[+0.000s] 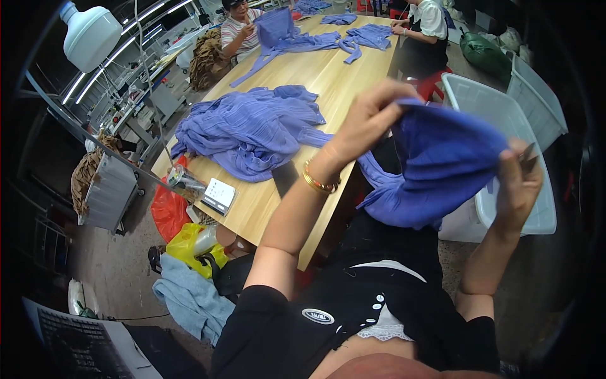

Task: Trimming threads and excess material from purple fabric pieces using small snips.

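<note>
A blue-violet knit garment (pixel 442 164) is stretched between my two hands above my lap. My left hand (pixel 375 117) is closed on its upper left edge, thumb and fingers pinching the cloth. My right hand (pixel 521 180) grips the opposite edge at the right; a small dark object shows at its fingers, too blurred to name. The lower part of the garment hangs in folds over my lap, and a narrow strip of the same cloth runs left toward the table. On the table lies a heap of similar blue-violet garments (pixel 246 129).
The wooden table (pixel 347 63) stretches away ahead, with a notepad (pixel 219 194) near its left corner. Translucent plastic bins (pixel 514 120) stand at my right. Two people work at the far end among more blue-violet garments. Red and yellow bags (pixel 189 246) sit below the table's left side.
</note>
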Motion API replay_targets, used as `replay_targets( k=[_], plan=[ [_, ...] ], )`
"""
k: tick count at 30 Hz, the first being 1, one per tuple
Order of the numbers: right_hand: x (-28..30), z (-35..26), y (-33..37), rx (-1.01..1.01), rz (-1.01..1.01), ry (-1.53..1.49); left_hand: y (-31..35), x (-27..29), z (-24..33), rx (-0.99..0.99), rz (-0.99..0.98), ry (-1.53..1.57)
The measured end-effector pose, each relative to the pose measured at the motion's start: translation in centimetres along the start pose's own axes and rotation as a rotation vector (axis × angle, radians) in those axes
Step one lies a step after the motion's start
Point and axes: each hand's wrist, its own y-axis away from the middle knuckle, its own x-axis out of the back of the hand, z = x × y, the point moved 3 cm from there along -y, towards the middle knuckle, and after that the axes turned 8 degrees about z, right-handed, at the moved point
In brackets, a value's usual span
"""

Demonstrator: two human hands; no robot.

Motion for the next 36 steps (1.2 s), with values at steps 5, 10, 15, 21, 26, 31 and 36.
replay_targets(
  k=[5,10,15,21,26,31,36],
  plan=[
    [4.3,-0.4,-5.8,0.088,-0.045,-0.343,-3.3,0.0,8.2,-0.18,-0.093,0.039],
    [6.7,-1.9,-9.7,0.307,0.095,-0.308,-5.7,-0.5,12.8,-0.106,-0.206,0.112],
    [10.7,-2.3,-10.1,0.291,-0.067,0.139,-3.3,-1.6,16.4,-0.262,-0.233,-0.215],
    [6.2,6.7,1.3,-0.079,-0.05,0.322,4.4,-3.7,2.7,0.34,-0.217,-0.231],
    [6.8,14.4,10.7,-0.36,-0.175,0.376,12.6,-3.8,-11.4,0.79,-0.098,0.033],
    [8.0,17.4,15.8,-0.586,-0.163,0.332,15.6,-4.2,-15.2,0.92,-0.114,0.063],
    [8.1,19.8,17.3,-0.646,-0.206,0.361,16.3,-3.9,-17.0,0.961,-0.101,0.017]
  ],
)
